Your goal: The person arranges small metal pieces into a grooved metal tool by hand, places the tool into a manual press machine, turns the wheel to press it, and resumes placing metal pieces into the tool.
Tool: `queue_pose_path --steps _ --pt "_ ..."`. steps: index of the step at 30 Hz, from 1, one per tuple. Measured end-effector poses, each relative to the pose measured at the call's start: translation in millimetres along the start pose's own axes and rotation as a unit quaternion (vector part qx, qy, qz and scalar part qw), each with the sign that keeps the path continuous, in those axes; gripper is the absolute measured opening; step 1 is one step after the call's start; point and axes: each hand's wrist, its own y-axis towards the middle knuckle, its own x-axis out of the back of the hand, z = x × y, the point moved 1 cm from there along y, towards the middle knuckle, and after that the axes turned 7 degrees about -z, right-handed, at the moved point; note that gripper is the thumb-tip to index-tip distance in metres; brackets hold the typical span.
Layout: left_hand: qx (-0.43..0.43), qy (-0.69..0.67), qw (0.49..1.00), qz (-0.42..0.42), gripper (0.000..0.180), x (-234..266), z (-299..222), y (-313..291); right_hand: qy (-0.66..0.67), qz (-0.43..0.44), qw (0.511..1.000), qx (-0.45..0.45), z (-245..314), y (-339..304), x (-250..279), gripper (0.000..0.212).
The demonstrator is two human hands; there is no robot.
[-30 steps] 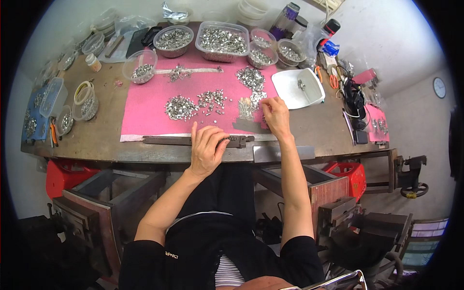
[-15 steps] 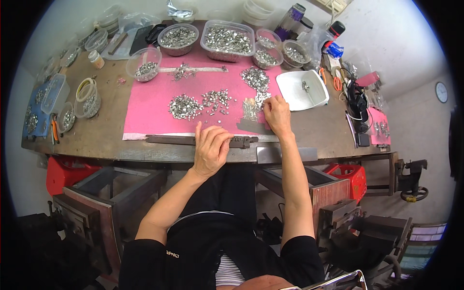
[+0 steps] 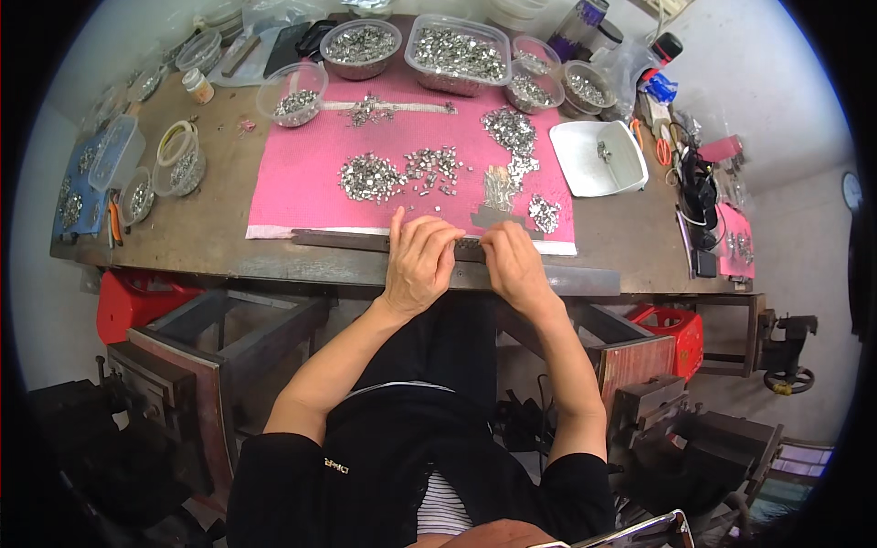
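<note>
Two hands: the left hand (image 3: 420, 262) curls over the bar (image 3: 338, 239) under it, the right hand (image 3: 517, 267) bunches its fingers alongside, metal bits (image 3: 370, 179) beyond both, but from here I cannot tell what either pinches.

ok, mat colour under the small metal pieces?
Pink mat; shows best in the head view.

Light over my workbench (image 3: 215, 215) moderately bright, fairly even; source not identifiable. Fine glints on the silver metal pieces (image 3: 370, 178). Dim below the bench; my black trousers (image 3: 461, 342) lose nearly all detail. Fisheye bows the bench's front edge; corners fall to black, blue fringe at right rim. Detail on the dark metal bar (image 3: 343, 240) between my left hand (image 3: 422, 260) and right hand (image 3: 517, 267) too small to resolve.
</note>
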Motion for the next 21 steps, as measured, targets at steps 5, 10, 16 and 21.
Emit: queue_pose_path --steps 5,10,16,21 --pt "0.003 0.002 1.000 -0.006 0.028 -0.2 -1.4 0.6 -0.117 0.070 0.989 0.056 3.8 -2.9 -0.8 0.017" --pt "0.007 0.002 1.000 -0.004 0.027 -0.8 -1.1 -1.6 -0.164 0.100 0.978 0.083 5.2 -1.7 0.3 0.020" --pt "0.002 0.012 0.999 0.045 0.023 -2.8 -8.4 4.1 -0.091 0.038 0.993 0.061 1.5 -6.0 0.3 0.016" --pt "-0.011 0.018 0.994 0.112 0.016 -10.3 -4.6 2.7 0.092 -0.108 0.983 -0.120 -8.2 -21.0 -9.4 0.017"
